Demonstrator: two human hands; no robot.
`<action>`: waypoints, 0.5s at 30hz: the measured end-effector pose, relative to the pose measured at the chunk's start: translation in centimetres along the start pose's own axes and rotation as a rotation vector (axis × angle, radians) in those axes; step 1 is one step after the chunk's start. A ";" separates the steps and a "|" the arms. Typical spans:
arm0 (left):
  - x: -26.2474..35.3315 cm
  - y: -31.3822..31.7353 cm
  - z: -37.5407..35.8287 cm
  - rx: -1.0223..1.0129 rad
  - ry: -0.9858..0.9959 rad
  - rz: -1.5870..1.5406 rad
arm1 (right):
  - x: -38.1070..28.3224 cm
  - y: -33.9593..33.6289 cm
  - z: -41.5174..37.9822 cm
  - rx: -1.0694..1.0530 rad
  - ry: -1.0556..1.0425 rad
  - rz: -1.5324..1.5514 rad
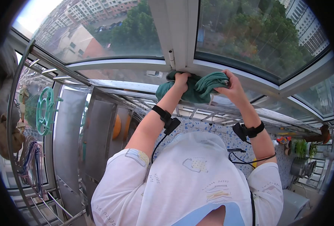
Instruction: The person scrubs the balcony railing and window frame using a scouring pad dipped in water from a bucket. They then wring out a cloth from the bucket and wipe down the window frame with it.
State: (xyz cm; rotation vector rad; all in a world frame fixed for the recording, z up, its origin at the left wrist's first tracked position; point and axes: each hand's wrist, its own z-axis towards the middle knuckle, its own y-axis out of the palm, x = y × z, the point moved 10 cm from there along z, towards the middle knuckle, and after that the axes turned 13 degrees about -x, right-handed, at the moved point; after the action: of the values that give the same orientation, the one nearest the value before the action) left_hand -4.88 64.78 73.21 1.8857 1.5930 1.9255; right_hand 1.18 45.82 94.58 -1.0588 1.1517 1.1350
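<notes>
A bunched green cloth (pixel 199 92) hangs between my two hands, just below the white window frame. My left hand (pixel 182 81) is closed on its left part, close to the frame's upright with the window handle (pixel 171 59). At the cloth's right end, my right hand (pixel 232 87) pinches a twisted, folded portion between thumb and fingers. Part of the cloth droops under my left wrist. Some of my left fingers are hidden behind the fabric.
Large window panes (pixel 257 37) rise ahead, with trees and buildings outside. Metal railings (pixel 193 112) run below the cloth. Left are a clothes rail, hangers (pixel 33 164) and a green plastic hanger (pixel 45 111). Potted plants (pixel 300 148) and metal pots (pixel 302 167) stand right.
</notes>
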 end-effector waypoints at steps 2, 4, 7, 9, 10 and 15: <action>0.5 0.3 -0.5 -0.031 0.052 0.002 | 0.3 0.0 -0.1 0.002 -0.008 0.004; -0.3 0.3 0.0 -0.067 0.101 0.007 | 0.0 -0.1 -0.2 0.010 -0.018 0.008; 3.0 -0.1 -3.0 0.146 0.459 0.394 | -0.2 0.1 -0.4 -0.010 -0.004 0.035; 5.2 2.5 -6.8 0.007 0.292 0.052 | -0.5 0.0 -0.5 -0.022 -0.027 -0.030; 5.8 2.2 -7.4 -0.014 0.259 -0.004 | -0.4 0.1 -0.5 -0.025 -0.031 -0.026; 8.9 1.8 -8.8 -0.154 0.206 -0.063 | -0.2 1.0 0.0 -0.042 -0.036 0.081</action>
State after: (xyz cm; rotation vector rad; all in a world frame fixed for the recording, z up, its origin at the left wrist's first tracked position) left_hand -12.75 63.99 83.03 1.6066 1.4791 2.2061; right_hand 0.14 45.95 94.69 -1.0274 1.1551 1.2415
